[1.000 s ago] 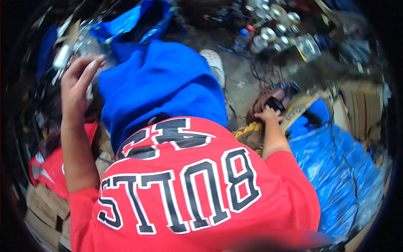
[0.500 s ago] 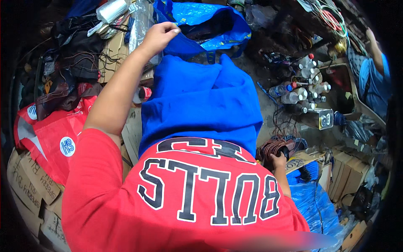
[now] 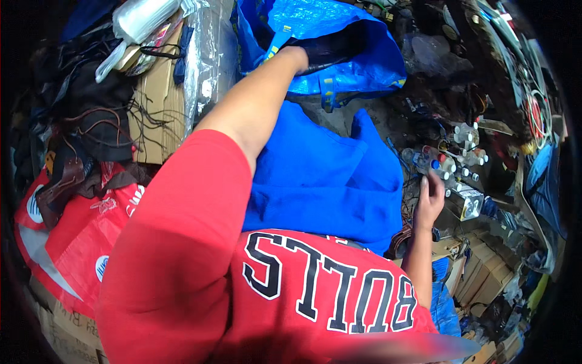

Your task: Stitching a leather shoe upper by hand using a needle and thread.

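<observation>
a red bag (image 3: 73, 242) and cardboard (image 3: 154, 115) with black cords lie far left. the left hand (image 3: 298, 53) reaches into the blue bag (image 3: 339, 36) up top; its grip is hidden, so i cannot tell. the right hand (image 3: 429, 200), fingers loose and holding nothing, rests by small capped bottles (image 3: 445, 164). boxes (image 3: 479, 273) crowd the cluttered floor at right.

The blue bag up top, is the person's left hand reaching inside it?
Yes, the left hand goes into the open mouth of the blue bag, its fingers hidden in the dark inside.
</observation>
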